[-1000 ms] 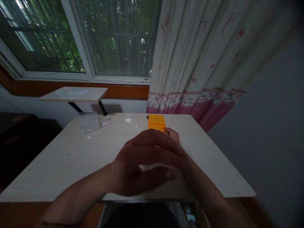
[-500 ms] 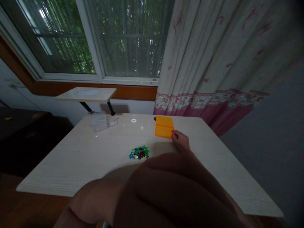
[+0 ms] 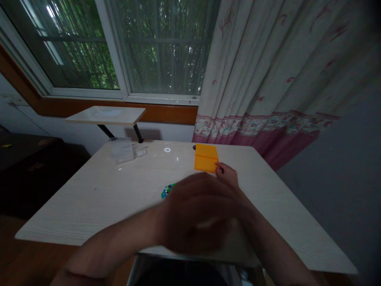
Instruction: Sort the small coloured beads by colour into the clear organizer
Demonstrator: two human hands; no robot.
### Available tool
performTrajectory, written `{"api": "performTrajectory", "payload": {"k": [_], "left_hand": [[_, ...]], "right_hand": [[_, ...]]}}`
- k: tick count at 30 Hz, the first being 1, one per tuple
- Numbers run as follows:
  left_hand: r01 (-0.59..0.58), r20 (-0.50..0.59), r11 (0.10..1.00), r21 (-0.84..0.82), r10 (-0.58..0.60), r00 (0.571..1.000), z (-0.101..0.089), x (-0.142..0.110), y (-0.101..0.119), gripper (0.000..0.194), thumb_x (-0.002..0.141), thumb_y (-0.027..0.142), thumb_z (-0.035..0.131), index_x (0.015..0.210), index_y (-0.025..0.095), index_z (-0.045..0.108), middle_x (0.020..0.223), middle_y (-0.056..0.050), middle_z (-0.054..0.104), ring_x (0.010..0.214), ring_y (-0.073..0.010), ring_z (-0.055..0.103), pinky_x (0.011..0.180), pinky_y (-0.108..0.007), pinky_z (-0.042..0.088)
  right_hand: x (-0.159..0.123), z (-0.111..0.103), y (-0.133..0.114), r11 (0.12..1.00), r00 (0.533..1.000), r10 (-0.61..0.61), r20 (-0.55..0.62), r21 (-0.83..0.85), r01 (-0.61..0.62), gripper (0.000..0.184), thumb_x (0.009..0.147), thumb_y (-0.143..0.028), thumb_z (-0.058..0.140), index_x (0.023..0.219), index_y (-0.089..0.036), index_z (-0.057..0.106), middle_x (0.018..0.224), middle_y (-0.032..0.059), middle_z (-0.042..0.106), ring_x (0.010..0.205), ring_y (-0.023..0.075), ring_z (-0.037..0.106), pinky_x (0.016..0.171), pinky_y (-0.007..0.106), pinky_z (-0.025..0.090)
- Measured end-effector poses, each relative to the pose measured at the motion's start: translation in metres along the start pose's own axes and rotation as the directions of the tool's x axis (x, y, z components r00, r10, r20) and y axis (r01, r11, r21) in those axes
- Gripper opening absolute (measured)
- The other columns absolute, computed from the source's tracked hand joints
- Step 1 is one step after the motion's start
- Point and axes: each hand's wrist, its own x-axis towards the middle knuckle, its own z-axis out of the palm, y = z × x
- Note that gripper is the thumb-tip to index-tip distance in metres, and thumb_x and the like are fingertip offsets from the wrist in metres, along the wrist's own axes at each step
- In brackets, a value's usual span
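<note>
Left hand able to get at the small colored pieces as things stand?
Probably yes: the left hand is raised, partly hiding the small colored pieces from view, and no object shows blocking its way. Blur obscures its fingers.

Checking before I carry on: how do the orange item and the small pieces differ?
The orange item is one straight-edged object in a single colour; the small pieces form a mixed cluster, with blue and green showing. The right hand is at the orange item's edge, while the left hand partly hides the small pieces. Both are seen against the white tabletop.
</note>
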Motion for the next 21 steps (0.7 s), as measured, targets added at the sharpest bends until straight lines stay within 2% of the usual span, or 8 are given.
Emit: {"api": "performTrajectory", "payload": {"k": [2, 4, 7, 9, 11, 13, 18, 21], "left_hand": [[0.014, -0.099, 0.993, 0.115, -0.002, 0.995, -0.006, -0.006, -0.044, 0.026, 0.094, 0.025, 0.052, 0.119, 0.025, 0.061, 0.107, -0.003, 0.068, 0.1, -0.0167, 0.063, 0.092, -0.035, 0.052], [0.226, -0.166, 0.921, 0.318, -0.181, 0.969, -0.022, -0.025, -0.1, 0.027, 0.095, 0.025, 0.051, 0.12, 0.021, 0.061, 0.114, -0.007, 0.065, 0.111, -0.0209, 0.057, 0.1, -0.041, 0.046], [0.476, -0.332, 0.671, 0.568, -0.342, 0.879, -0.062, -0.065, -0.175, 0.029, 0.094, 0.028, 0.05, 0.118, 0.018, 0.064, 0.118, -0.012, 0.06, 0.117, -0.0288, 0.051, 0.105, -0.049, 0.039], [0.58, -0.428, 0.494, 0.648, -0.394, 0.813, -0.088, -0.092, -0.208, 0.031, 0.093, 0.028, 0.051, 0.12, 0.018, 0.064, 0.123, -0.013, 0.057, 0.124, -0.0331, 0.044, 0.108, -0.054, 0.033], [0.636, -0.499, 0.389, 0.667, -0.401, 0.769, -0.108, -0.116, -0.225, 0.034, 0.093, 0.025, 0.05, 0.125, 0.017, 0.061, 0.129, -0.014, 0.054, 0.13, -0.0351, 0.038, 0.111, -0.056, 0.028], [0.642, -0.512, 0.328, 0.693, -0.402, 0.759, -0.12, -0.136, -0.235, 0.037, 0.093, 0.024, 0.051, 0.127, 0.015, 0.06, 0.13, -0.015, 0.055, 0.133, -0.0348, 0.035, 0.112, -0.056, 0.025], [0.549, -0.402, 0.286, 0.785, -0.44, 0.803, -0.125, -0.165, -0.251, 0.036, 0.094, 0.025, 0.05, 0.126, 0.013, 0.061, 0.127, -0.012, 0.062, 0.132, -0.0313, 0.038, 0.115, -0.056, 0.019], [0.548, -0.398, 0.267, 0.793, -0.455, 0.797, -0.124, -0.17, -0.26, 0.035, 0.093, 0.025, 0.049, 0.123, 0.015, 0.064, 0.119, -0.013, 0.065, 0.125, -0.0309, 0.045, 0.114, -0.057, 0.018]], "right_hand": [[0.001, 0.002, 0.001, 1.0, 1.0, -0.01, -0.01, 0.002, 0.01, 0.041, 0.091, -0.029, 0.042, 0.119, -0.017, 0.069, 0.126, 0.008, 0.069, 0.12, 0.0222, 0.062, 0.111, 0.037, 0.042], [0.002, 0.004, 0.002, 1.0, 0.999, -0.027, -0.025, 0.009, 0.027, 0.04, 0.09, -0.028, 0.042, 0.116, -0.016, 0.071, 0.125, 0.0086, 0.069, 0.119, 0.0222, 0.062, 0.11, 0.037, 0.043], [0.003, 0.008, 0.004, 0.998, 0.997, -0.059, -0.044, 0.028, 0.06, 0.039, 0.089, -0.026, 0.042, 0.111, -0.016, 0.072, 0.123, 0.0089, 0.07, 0.119, 0.0214, 0.062, 0.109, 0.036, 0.044], [0.003, 0.01, 0.006, 0.997, 0.996, -0.067, -0.054, 0.043, 0.069, 0.039, 0.089, -0.026, 0.041, 0.11, -0.017, 0.072, 0.122, 0.0092, 0.07, 0.119, 0.0214, 0.062, 0.109, 0.037, 0.044], [0.003, 0.011, 0.007, 0.996, 0.996, -0.065, -0.053, 0.058, 0.068, 0.039, 0.09, -0.027, 0.041, 0.11, -0.017, 0.072, 0.123, 0.0099, 0.069, 0.119, 0.0218, 0.061, 0.109, 0.038, 0.044], [0.004, 0.012, 0.009, 0.996, 0.997, -0.06, -0.049, 0.068, 0.064, 0.039, 0.09, -0.027, 0.041, 0.11, -0.016, 0.072, 0.125, 0.011, 0.068, 0.12, 0.022, 0.061, 0.109, 0.038, 0.044], [0.004, 0.014, 0.012, 0.995, 0.997, -0.05, -0.053, 0.081, 0.055, 0.037, 0.089, -0.027, 0.043, 0.11, -0.016, 0.073, 0.125, 0.0115, 0.068, 0.12, 0.0216, 0.061, 0.11, 0.037, 0.044], [0.005, 0.014, 0.013, 0.995, 0.997, -0.052, -0.053, 0.083, 0.056, 0.037, 0.09, -0.027, 0.043, 0.109, -0.016, 0.073, 0.125, 0.0112, 0.068, 0.121, 0.0222, 0.061, 0.11, 0.038, 0.043]]}}
